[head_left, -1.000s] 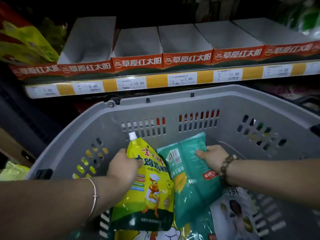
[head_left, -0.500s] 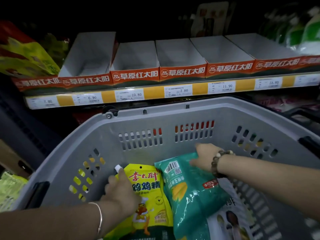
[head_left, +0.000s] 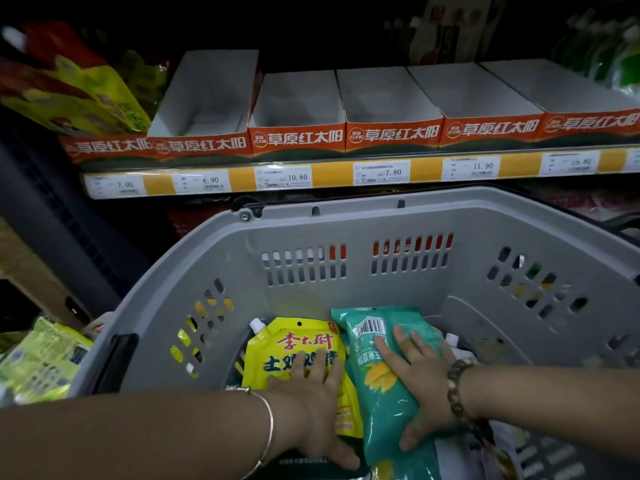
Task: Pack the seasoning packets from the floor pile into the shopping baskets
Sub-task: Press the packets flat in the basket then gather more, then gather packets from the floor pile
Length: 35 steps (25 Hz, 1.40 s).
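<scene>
Beyond both hands, a shop shelf (head_left: 332, 174) runs across the view, its yellow edge strip carrying white price tags. On it stands a row of white cardboard display trays (head_left: 298, 98) with red fronts printed in white characters. Farther out to the left of the left hand, yellow and green bags (head_left: 86, 98) lean on that same shelf.

Around both hands sits a grey shopping basket (head_left: 415, 209), its slotted walls rising on the far side and on either side of the forearms. Outside its wall, to the left of the left forearm, lies a heap of yellow-green packets (head_left: 41, 362).

Under the left hand, on the basket floor, lies a yellow seasoning pouch (head_left: 294, 341) with red and dark lettering and a white spout at its far left corner. Touching it, under the right hand, lies a teal seasoning packet (head_left: 377, 403) with a barcode label near its far end and a corn picture.

The left hand (head_left: 311, 393) rests flat on the yellow pouch, fingers straight and spread. The right hand (head_left: 426, 386) lies flat on the teal packet, fingers likewise spread, thumb out toward the near side.

A bead bracelet (head_left: 457, 386) circles the right wrist; a thin bangle (head_left: 268, 420) circles the left.
</scene>
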Available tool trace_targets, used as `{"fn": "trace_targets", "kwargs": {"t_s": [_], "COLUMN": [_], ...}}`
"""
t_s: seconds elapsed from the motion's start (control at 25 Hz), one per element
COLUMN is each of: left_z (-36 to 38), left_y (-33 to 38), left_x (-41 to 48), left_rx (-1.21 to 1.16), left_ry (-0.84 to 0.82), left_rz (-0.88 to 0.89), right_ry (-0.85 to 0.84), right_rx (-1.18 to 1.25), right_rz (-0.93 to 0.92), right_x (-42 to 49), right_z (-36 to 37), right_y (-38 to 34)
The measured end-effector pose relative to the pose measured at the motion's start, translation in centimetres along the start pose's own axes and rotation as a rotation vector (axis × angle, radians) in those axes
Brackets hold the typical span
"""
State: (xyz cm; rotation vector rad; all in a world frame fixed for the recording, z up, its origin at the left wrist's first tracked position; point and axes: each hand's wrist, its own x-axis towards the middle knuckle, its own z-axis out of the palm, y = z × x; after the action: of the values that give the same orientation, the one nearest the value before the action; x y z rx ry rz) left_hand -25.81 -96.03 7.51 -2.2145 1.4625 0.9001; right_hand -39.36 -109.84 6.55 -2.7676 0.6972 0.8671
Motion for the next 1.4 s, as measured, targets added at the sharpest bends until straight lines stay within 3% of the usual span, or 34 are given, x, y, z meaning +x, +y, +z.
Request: {"fn": "trace_targets", "kwargs": {"t_s": [0.2,0.4,0.68,0.8,1.0,1.08,1.24,1.4], "left_z": [0.2,-0.4,-5.1,-7.5,-10.1,-9.9,-7.6,-3.0], "left_y": [-0.2,-0.3,-0.6,-1.4,-5.6,-8.0,-13.1,-18.2], "left_x": [0.4,0.4,-1.0,-3.2,-9.7,-12.7,-17.8,-21.7], "left_rx": [-0.007,0.035,0.128,0.050,-0.254,-0.229,-0.135,-0.170], "left_ry": [-0.015,-0.099,-0.124,0.058,0.729,0.893,1.021,1.055], "left_rz": [-0.033,-0.041,0.014,0.049,0.110,0.111,0.029,-0.099], "right_ry": [0.027,0.028,-0.133,-0.010,0.495,0.643,0.774,0.766], "right_rx": [-0.017,-0.090,-0.115,-0.009,0.156,0.263,0.352,0.357], "right_rz": [-0.065,-0.011,-0.042,-0.089,-0.140,-0.209,-0.368,-0.501], "right_x": [0.0,0.5,0.7,-0.1,-2.6,-3.7,-4.5,-4.4], "right_z": [0.5,0.5,-3.0,-6.1,-12.2,-14.1,-16.8,-18.2], "right_y": [-0.3,-1.2,-0.5,-1.1,-5.2,-7.6,-13.7,-20.6]}}
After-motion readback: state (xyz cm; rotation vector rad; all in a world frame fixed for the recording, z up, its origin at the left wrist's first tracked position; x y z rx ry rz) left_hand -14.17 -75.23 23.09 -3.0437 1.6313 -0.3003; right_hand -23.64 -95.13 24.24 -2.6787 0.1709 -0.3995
